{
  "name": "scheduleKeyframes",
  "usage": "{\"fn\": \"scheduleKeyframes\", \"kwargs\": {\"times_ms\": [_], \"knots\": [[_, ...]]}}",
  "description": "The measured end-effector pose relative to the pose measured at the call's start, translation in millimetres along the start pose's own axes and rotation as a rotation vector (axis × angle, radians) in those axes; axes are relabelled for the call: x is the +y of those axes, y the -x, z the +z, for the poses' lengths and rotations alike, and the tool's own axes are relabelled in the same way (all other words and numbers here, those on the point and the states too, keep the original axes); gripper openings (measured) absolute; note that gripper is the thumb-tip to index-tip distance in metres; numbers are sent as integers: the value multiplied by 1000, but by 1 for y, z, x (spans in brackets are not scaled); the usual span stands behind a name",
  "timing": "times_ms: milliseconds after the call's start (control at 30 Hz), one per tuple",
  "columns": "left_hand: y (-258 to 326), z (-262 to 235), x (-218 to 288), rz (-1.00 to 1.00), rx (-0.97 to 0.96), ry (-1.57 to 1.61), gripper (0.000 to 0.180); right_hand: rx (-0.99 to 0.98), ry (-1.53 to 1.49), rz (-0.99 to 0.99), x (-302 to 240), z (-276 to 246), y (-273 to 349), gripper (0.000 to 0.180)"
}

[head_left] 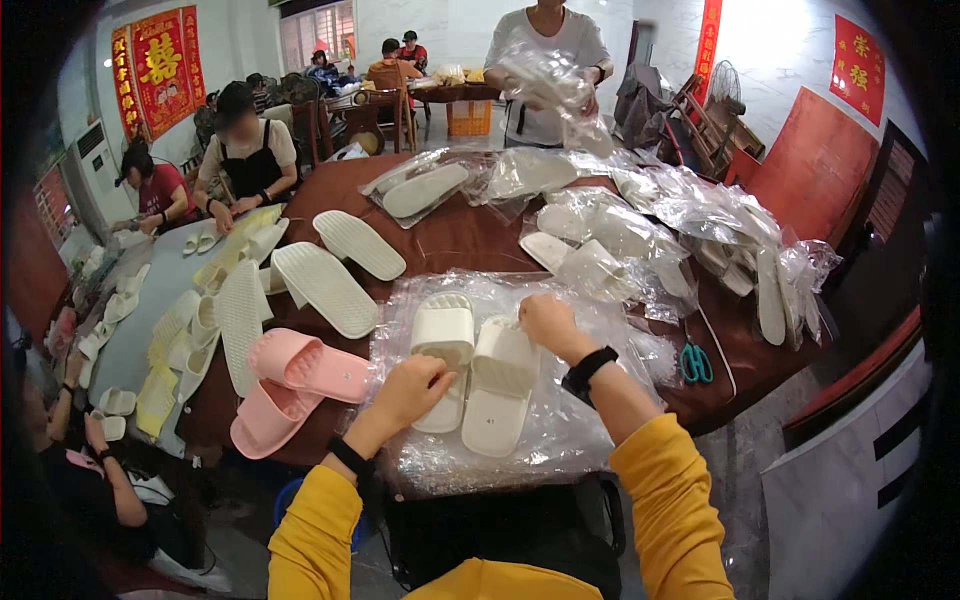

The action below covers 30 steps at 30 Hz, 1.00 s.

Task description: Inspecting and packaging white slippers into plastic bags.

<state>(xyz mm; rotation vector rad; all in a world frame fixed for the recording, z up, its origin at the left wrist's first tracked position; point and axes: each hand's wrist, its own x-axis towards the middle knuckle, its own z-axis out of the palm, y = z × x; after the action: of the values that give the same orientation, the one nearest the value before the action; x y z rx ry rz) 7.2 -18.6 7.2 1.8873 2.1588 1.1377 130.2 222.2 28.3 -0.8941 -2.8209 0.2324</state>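
Observation:
Two white slippers lie side by side on a stack of clear plastic bags (570,430) in front of me. My left hand (415,388) has its fingers curled together over the left slipper (443,328), just below its strap. What those fingers hold, if anything, is hidden. At the strap's top edge on the right slipper (498,385), my right hand (550,325) is closed, its fingertips touching the slipper's toe end. A pair of pink slippers (312,365) lies left of my left hand, one resting partly on the other.
Loose white slippers (325,290) spread left and ahead. Bagged slippers (610,235) are heaped at the far right. Teal-handled scissors (695,363) lie by the right table edge. Across the brown-covered table, a person (545,60) handles bagged slippers; other people work at the left.

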Motion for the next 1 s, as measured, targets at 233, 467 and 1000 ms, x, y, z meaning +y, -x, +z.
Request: {"fn": "scheduleKeyframes", "kwargs": {"times_ms": [233, 467, 1000], "knots": [[1, 14, 4, 78, 51, -105, 32, 203, -411, -298, -26, -10, -6, 21], [-27, 23, -9, -101, -203, -221, 57, 78, -606, -231, -51, 13, -34, 23], [-38, 37, -4, 57, -175, -368, 45, 21, -1032, -34, -58, 47, -54, 35]]}}
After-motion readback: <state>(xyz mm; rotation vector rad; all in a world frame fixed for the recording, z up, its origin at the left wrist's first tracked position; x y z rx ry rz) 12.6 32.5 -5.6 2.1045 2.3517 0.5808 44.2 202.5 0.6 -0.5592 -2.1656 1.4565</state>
